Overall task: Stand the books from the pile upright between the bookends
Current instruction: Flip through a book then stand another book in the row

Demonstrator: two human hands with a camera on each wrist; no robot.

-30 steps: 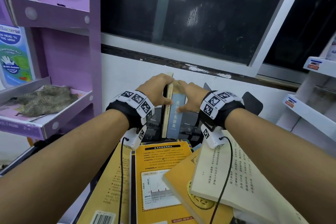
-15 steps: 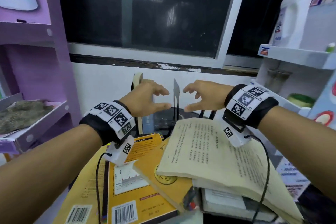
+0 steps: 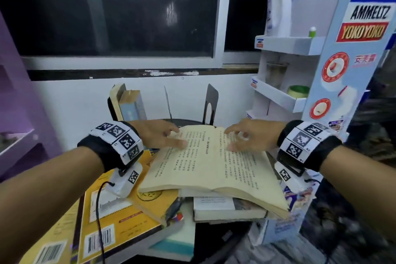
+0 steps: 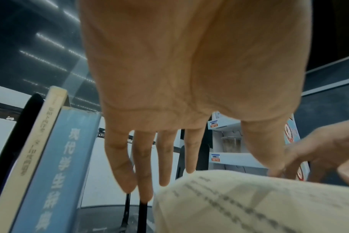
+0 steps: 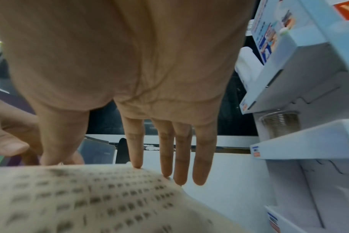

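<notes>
An open book (image 3: 210,163) with cream pages lies on top of the pile (image 3: 137,216) of yellow and white books. My left hand (image 3: 162,135) rests with straight fingers on the far left edge of its pages (image 4: 249,205). My right hand (image 3: 242,137) touches the far right part of the pages (image 5: 90,201) with straight fingers. Behind, two books, a cream one (image 3: 115,100) and a blue one (image 3: 132,105), stand upright against the left black bookend (image 4: 16,134). A thin divider (image 3: 168,103) and the right black bookend (image 3: 211,103) stand further right with a gap between.
A purple shelf unit (image 3: 17,135) stands at the left. A white shelf unit (image 3: 282,96) with a bottle (image 3: 278,0), a glass (image 5: 281,124) and a green-rimmed dish stands at the right. A white wall and a dark window lie behind the bookends.
Both hands let go of the upright blue book, drew back toward me and came down on the open book. The view turned to the right.
</notes>
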